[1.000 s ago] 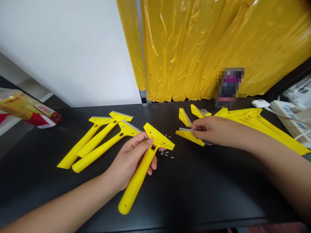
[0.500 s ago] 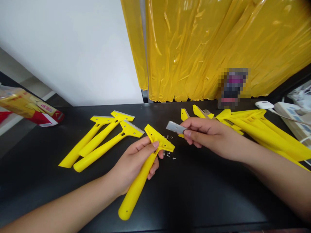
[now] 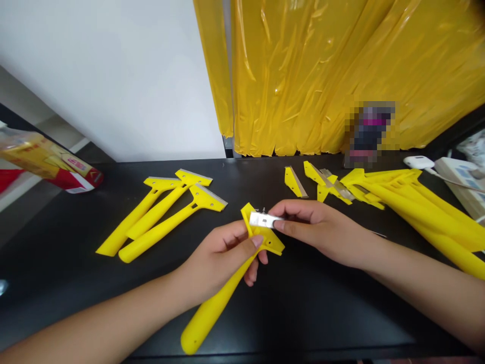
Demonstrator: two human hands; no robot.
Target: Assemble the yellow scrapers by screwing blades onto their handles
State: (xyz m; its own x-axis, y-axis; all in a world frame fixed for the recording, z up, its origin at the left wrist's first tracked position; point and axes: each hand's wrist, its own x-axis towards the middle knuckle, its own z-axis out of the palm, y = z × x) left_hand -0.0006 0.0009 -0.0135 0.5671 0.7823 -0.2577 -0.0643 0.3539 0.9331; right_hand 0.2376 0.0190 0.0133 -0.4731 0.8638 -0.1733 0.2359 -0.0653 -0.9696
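My left hand point(image 3: 227, 253) is closed round the neck of a yellow scraper handle point(image 3: 212, 313), thumb on its wide head. Between the thumb and fingers of my right hand point(image 3: 314, 225) is a small silver blade point(image 3: 261, 220), held over the upper part of that head; whether they touch I cannot tell. Small screws point(image 3: 264, 210) show just behind the blade, partly hidden by it and my hands. Three scrapers point(image 3: 166, 215) with metal edges lie to the left on the black table.
Yellow head plates point(image 3: 328, 184) and blades lie at the back right, beside a heap of yellow handles point(image 3: 409, 202). Behind them are a white charger point(image 3: 419, 162), a power strip point(image 3: 458, 182) and a blurred-out phone-like object point(image 3: 369, 134). A red and yellow package point(image 3: 56, 164) lies far left.
My right hand has brought the blade left and down, from beside the scraper head to over it. My left hand and the handle's head have shifted slightly right and down.
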